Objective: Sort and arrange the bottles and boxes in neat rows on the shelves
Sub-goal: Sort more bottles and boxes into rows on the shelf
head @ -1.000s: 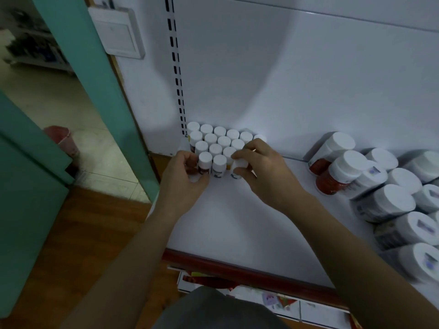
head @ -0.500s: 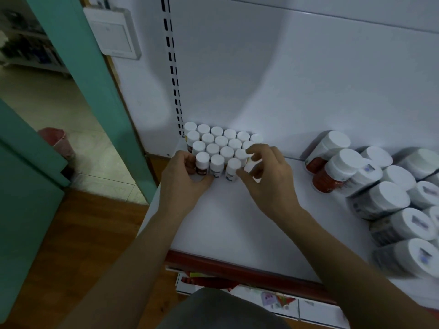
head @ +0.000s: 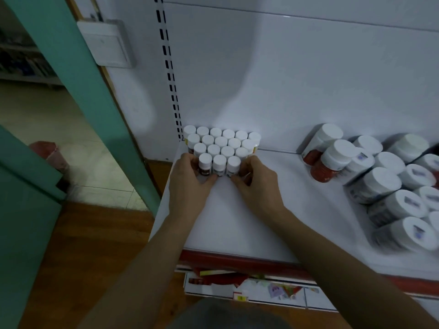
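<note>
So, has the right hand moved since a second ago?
Yes. Against the bottle block, the right hand has slid from over its right side toward the shelf front, holding the front row at its right end.

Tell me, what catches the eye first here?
A tight cluster of small white-capped bottles stands at the back left corner of the shelf, with the left hand and right hand gripping its front row from either side. Larger white-capped bottles crowd the right.

Small bottles (head: pixel 219 162) between the hands: label print too small to read. Left hand (head: pixel 187 181) fingertips hidden behind them. Large bottles (head: pixel 389 203) right of the right hand (head: pixel 259 184): smeared, cut by the frame edge. Boxes (head: pixel 261 290) beneath the forearms: half hidden, print illegible.
</note>
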